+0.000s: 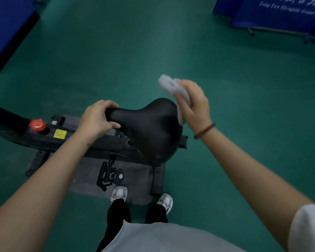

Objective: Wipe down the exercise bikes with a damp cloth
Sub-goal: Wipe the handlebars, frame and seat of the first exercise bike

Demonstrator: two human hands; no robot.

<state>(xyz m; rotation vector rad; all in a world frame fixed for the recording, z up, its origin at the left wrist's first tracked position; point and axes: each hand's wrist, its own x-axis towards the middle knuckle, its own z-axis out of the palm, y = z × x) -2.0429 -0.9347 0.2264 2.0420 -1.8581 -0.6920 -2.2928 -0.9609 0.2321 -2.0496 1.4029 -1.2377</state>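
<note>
A black exercise bike saddle (149,124) sits in the middle of the view, its narrow nose pointing left. My left hand (96,118) grips that nose, fingers curled over the top and thumb along the near side. My right hand (195,104) holds a bunched white cloth (171,88) against the saddle's wide right end; part of the cloth sticks up above my fingers. The bike's black frame (44,135) runs off to the left, carrying a red knob (37,125) and a yellow label (60,133).
The bike stands on a dark grey mat (135,182) on green flooring. A black pedal (109,174) hangs below the saddle, just ahead of my white shoes (119,193). A blue banner stand (280,13) is at the far right, a blue panel (5,28) at the far left.
</note>
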